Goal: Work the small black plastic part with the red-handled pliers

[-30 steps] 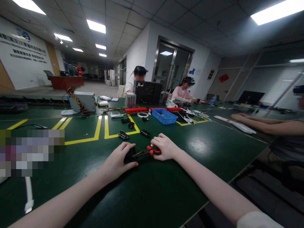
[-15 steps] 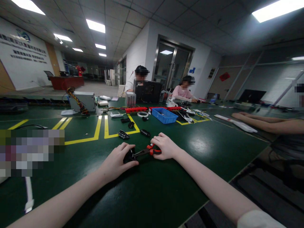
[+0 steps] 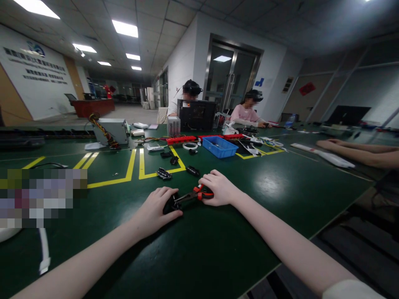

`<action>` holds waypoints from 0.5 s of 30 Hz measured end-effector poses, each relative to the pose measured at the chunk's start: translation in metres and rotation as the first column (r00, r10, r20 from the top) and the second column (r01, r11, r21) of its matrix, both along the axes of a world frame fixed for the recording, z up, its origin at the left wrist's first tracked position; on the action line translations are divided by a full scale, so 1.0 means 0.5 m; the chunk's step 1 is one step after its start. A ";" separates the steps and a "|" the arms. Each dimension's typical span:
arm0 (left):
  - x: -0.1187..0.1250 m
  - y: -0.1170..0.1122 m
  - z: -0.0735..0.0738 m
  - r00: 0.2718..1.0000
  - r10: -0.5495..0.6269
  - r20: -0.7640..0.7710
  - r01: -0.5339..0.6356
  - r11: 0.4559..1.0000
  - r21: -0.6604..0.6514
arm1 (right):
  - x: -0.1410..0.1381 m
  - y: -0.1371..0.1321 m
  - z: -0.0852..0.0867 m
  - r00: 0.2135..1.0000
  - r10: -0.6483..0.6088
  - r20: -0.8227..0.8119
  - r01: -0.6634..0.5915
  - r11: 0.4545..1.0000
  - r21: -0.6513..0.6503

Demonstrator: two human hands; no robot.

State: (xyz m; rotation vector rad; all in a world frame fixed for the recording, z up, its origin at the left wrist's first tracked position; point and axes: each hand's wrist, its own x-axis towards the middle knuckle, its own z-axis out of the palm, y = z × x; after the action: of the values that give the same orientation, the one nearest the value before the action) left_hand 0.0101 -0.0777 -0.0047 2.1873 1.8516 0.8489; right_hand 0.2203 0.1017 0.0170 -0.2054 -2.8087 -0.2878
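My left hand (image 3: pixel 154 211) is closed over a small black part (image 3: pixel 170 204) that rests on the green table (image 3: pixel 199 249). My right hand (image 3: pixel 220 189) grips the red handles of a pair of pliers (image 3: pixel 193 194). The pliers' dark jaws point left and meet the black part under my left fingers. Most of the black part is hidden by my hand.
Small black parts (image 3: pixel 164 173) lie by yellow floor-tape lines (image 3: pixel 134 166). Further back are a blue bin (image 3: pixel 220 146), a red strip (image 3: pixel 181 140), a power supply box (image 3: pixel 112 131). Two people sit at the far side; another person's forearms (image 3: pixel 358 149) rest at right. A white cable (image 3: pixel 43 253) lies left.
The camera view has tilted and shifted slightly. Both hands keep the same hold on the black part and the pliers.
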 end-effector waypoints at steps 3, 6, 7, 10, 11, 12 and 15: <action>-0.001 0.001 -0.002 1.000 0.007 0.002 -0.007 1.000 0.003 | 0.000 0.001 0.003 1.000 0.020 -0.016 -0.020 1.000 -0.010; -0.001 0.006 0.000 1.000 0.006 0.000 -0.006 1.000 0.007 | 0.000 0.000 0.006 0.999 0.028 -0.041 -0.029 1.000 -0.011; -0.001 0.007 0.002 1.000 0.005 -0.004 -0.005 1.000 0.012 | -0.001 0.001 0.007 0.998 0.027 -0.050 -0.028 1.000 -0.013; 0.002 0.003 0.017 1.000 0.030 -0.006 -0.030 0.998 0.060 | 0.001 0.005 0.009 0.996 0.042 -0.073 -0.043 0.999 -0.016; 0.004 -0.004 0.023 0.999 0.047 0.009 -0.048 0.995 0.092 | 0.002 0.007 0.010 0.995 0.051 -0.085 -0.053 0.998 -0.017; 0.007 -0.015 0.029 0.997 0.067 0.035 -0.072 0.989 0.133 | 0.004 0.010 0.011 0.993 0.062 -0.098 -0.063 0.998 -0.016; 0.016 -0.065 0.038 0.987 0.129 0.091 -0.147 0.962 0.231 | 0.013 0.017 0.017 0.984 0.073 -0.162 -0.077 0.997 -0.018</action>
State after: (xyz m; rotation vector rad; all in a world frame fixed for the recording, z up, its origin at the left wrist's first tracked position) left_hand 0.0182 -0.1103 0.0143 2.1395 1.9758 1.2214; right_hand 0.2267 0.1103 0.0254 -0.1218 -2.6533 -0.2104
